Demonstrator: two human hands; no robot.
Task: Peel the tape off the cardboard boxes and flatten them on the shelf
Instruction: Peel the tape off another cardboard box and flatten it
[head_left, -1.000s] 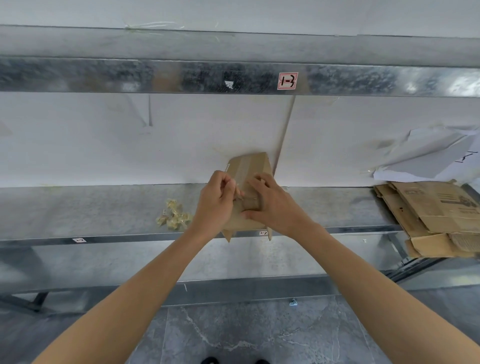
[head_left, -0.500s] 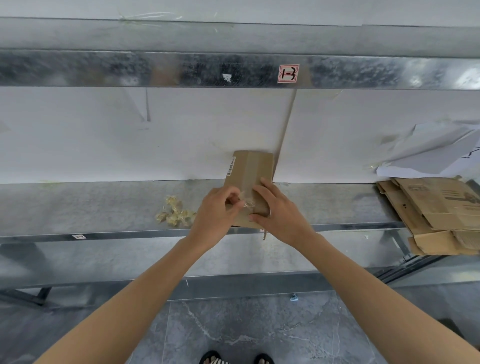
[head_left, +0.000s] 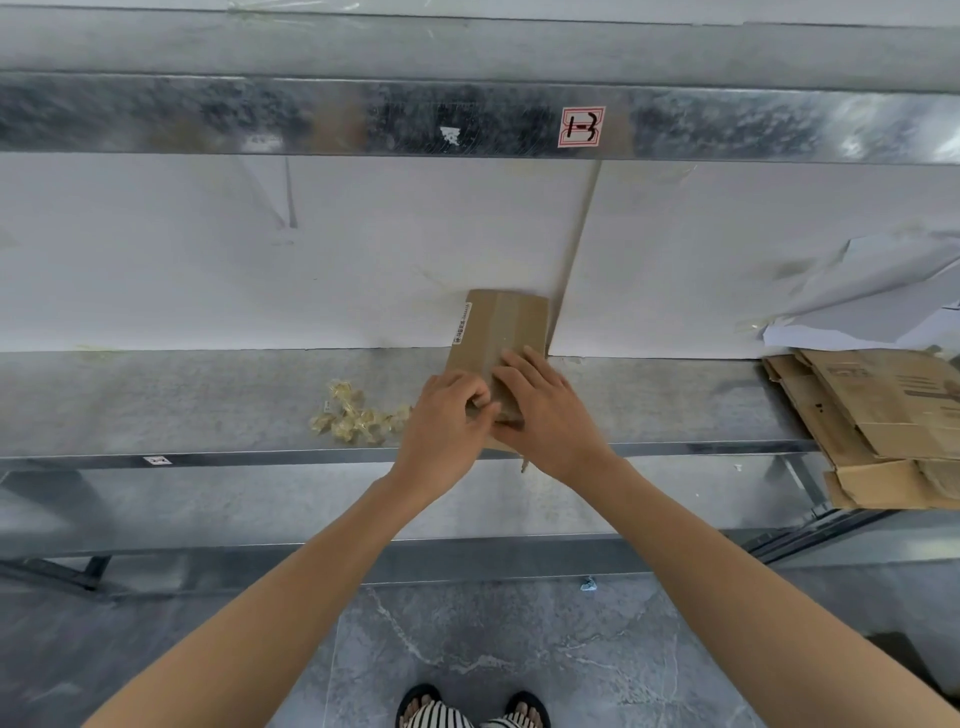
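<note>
Centrally on shelf (head_left: 182, 405): box (head_left: 498, 327), near end hidden under both hands. Right hand (head_left: 550, 421) pressed flat on it, fingers straight. Left hand (head_left: 447, 426) curled at seam; pinched item not discernible.

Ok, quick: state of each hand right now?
Left hand: curled, pinching the cardboard box.
Right hand: open, pressing flat on it.
</note>
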